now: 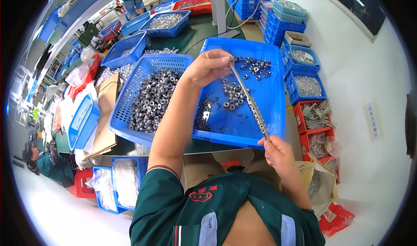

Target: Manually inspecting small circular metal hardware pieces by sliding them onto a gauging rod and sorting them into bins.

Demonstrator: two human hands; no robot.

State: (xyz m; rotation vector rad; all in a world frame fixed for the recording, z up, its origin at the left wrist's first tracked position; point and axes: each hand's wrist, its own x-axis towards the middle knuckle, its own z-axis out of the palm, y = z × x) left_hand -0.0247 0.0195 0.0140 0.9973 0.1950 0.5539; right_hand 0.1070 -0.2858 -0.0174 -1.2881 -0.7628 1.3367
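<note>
A thin metal rod (240,80) slants across the blue tray (281,94), held above it at both ends. At its upper end my left hand (210,68) is closed, thumb and fingers pinching the tip. My right hand (278,152) is closed around the lower end. Several small shiny metal pieces, nut-like or ring-like, sit in a row on the rod's lower half (255,111). Loose metal nuts (233,95) lie in the tray below, with more at its far side and small dark bits (204,115) at the left.
Left of the tray, a blue perforated basket (150,94) is full of metal nuts, partly behind my left forearm. More bins of parts (165,22) stand farther back. Stacked blue and red crates (306,85) line the right wall. A co-worker (50,163) sits far left.
</note>
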